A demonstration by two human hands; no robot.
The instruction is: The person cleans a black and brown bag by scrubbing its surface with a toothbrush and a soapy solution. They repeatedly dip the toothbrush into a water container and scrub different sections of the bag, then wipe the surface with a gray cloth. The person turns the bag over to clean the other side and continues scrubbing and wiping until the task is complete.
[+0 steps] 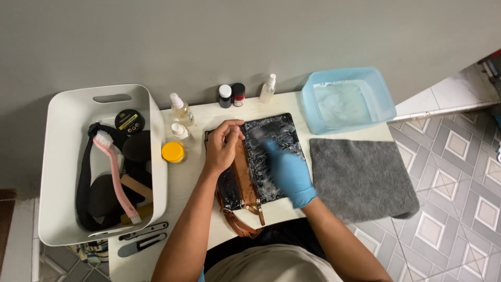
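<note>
A glossy black leather pouch with brown trim and strap [263, 167] lies flat on the white tabletop [193, 183], foam-streaked. The bare left hand [223, 146] presses curled fingers on its upper left edge, pinning it steady. The blue-gloved right hand [288, 172] rests across the wet face (whether it grips a brush is unclear). 1 pale blue water tub [383, 104] and 1 grey towel [362, 177] sit close right, within reach.

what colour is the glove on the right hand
Blue; the gloved right hand on the bag shows in the head view.
</note>
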